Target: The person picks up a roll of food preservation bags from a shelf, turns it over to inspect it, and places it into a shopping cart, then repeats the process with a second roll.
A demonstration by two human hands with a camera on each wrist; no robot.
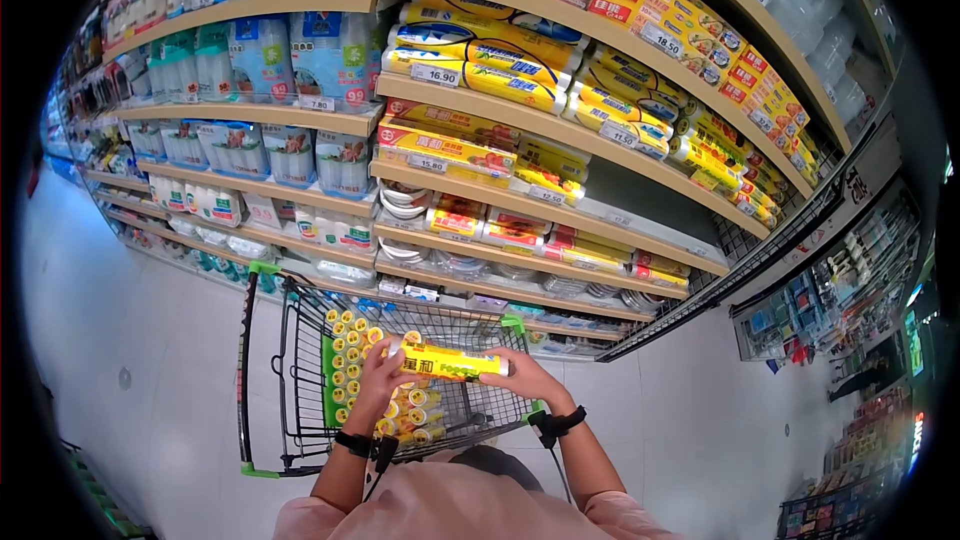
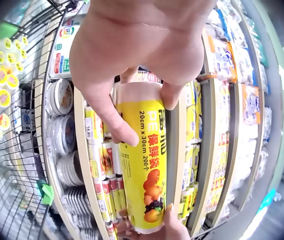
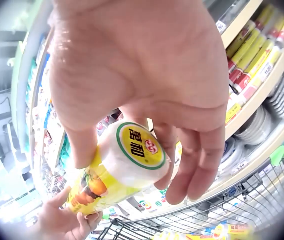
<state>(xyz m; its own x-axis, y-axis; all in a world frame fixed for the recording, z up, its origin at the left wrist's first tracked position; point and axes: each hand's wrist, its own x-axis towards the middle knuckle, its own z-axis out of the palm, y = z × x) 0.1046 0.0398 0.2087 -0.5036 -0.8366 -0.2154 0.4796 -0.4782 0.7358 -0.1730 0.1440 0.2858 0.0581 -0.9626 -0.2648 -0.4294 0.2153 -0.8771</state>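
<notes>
Between both hands, above the cart, is a yellow roll of plastic food bags (image 1: 440, 362) with fruit printed on it. In the head view the left hand (image 1: 382, 372) grips its left end and the right hand (image 1: 522, 377) its right end. The left wrist view shows the left hand (image 2: 137, 55) with thumb and fingers around the white end of the roll (image 2: 144, 165). In the right wrist view the right hand (image 3: 147, 75) holds the other end, whose round label (image 3: 141, 145) faces the camera. Similar rolls (image 1: 345, 358) with yellow round ends fill the cart's left part.
The wire shopping cart (image 1: 285, 335) with green corners stands before the person. Beyond it rise shelves (image 1: 560, 125) of boxed and rolled wraps, with cups and bottles further left. Stacked plates and bowls (image 2: 64, 135) line the lower shelves. Pale tiled floor (image 1: 150, 370) lies to both sides.
</notes>
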